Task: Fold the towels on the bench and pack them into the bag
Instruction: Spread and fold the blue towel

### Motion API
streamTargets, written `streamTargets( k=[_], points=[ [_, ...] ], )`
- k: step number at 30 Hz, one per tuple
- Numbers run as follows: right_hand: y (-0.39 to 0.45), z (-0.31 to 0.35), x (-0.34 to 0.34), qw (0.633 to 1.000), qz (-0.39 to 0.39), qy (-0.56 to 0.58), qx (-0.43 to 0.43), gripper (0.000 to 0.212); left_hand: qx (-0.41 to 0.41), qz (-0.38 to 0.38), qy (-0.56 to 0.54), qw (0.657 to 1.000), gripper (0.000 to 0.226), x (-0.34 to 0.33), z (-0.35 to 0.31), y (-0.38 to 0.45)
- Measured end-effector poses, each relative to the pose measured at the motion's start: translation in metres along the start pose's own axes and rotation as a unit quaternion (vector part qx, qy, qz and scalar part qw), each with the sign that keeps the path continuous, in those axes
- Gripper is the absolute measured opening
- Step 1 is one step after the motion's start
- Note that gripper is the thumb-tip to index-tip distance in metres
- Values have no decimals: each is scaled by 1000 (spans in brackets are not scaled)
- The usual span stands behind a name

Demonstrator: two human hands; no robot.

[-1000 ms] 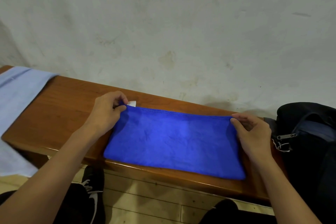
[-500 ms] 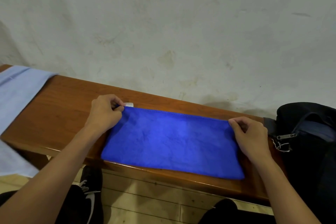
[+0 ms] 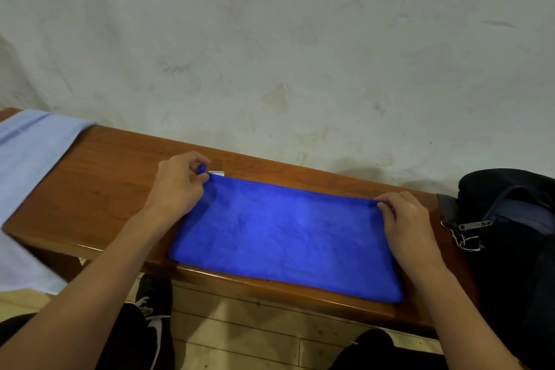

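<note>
I see the blue towel [image 3: 285, 237] lying folded on the worktop [image 3: 99, 189], left of the bag [image 3: 507, 219]. My left hand [image 3: 177, 186] pinches its far left corner; my right hand [image 3: 405, 222] pinches the far right corner. Risk: uneven pull would skew the next fold, or drag the near edge off the worktop. The white tag [image 3: 216, 173] is unreadable; so is the zipper pull marking.

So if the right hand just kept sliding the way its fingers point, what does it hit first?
The right hand points up-left along the blue towel's far edge, which it pinches. It would likely cross bare bench strip, then meet the wall; depth is unclear.
</note>
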State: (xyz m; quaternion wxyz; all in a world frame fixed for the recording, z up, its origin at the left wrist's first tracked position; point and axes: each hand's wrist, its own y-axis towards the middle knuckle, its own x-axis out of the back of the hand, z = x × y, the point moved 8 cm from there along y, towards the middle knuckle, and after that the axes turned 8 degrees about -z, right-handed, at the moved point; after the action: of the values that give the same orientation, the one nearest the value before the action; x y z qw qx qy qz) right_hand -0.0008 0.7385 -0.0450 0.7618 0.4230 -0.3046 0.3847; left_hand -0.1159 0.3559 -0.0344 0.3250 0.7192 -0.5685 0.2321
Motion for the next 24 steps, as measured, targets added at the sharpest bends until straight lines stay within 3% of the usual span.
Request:
streamTargets(
  k=[7, 13, 16, 19, 24],
  points=[
    [-2, 8, 9, 994, -84, 32, -55, 17, -18, -10, -38, 999, 22, -12, -12, -5],
    [4, 4, -2, 985, -58, 96, -133, 25, -57, -53, -44, 996, 32, -15, -17, -6],
    [-2, 28, -8, 994, -29, 77, -70, 36, -103, -48, -26, 993, 46, -18, -31, -18],
    [-18, 58, -22, 998, 29, 59, 18, 46, -234, -42, 56, 970, 43, -28, -58, -44],
    [-48, 79, -63, 970, 175, -92, 139, 83, -300, 120, 163, 932, 72, -87, -60, -81]
  ],
)
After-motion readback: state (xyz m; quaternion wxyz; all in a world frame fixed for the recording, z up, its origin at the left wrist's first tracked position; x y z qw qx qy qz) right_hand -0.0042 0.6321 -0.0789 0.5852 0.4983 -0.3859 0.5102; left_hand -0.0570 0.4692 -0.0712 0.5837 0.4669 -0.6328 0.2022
